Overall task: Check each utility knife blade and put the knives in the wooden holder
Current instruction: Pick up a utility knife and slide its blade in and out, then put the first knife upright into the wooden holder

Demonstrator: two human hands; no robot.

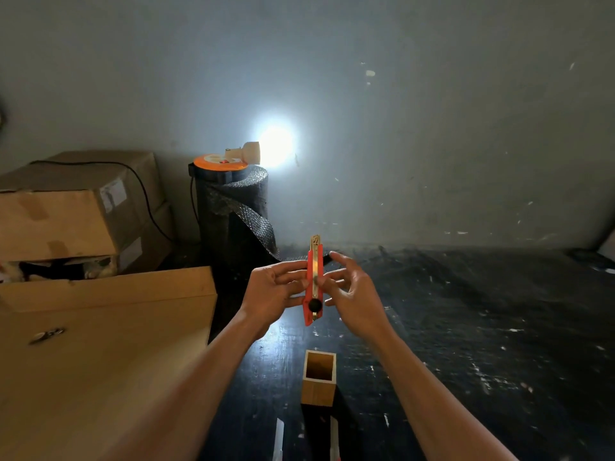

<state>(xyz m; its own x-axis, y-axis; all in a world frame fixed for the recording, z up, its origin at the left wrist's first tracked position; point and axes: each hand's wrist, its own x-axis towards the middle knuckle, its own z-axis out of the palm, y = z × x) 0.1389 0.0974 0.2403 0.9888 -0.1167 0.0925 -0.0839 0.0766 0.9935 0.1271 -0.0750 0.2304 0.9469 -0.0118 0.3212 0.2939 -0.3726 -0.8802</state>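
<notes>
I hold a red utility knife (313, 281) upright at chest height, its metal blade pushed out at the top and a black wheel near its lower end. My left hand (273, 291) grips the knife's body from the left. My right hand (352, 287) touches its right side with the fingertips, the other fingers spread. Below, the square wooden holder (318, 377) stands on the dark table with nothing visible inside. Two more knives lie at the bottom edge, one pale (279, 437) and one beside the holder's shadow (333, 437), both partly cut off.
A tan board (100, 361) fills the left foreground, with stacked cardboard boxes (73, 211) behind it. A bubble-wrap roll (236, 214) carries an orange cable reel and a bright lamp (273, 146). The dark, scuffed table (482, 327) stretches to the right.
</notes>
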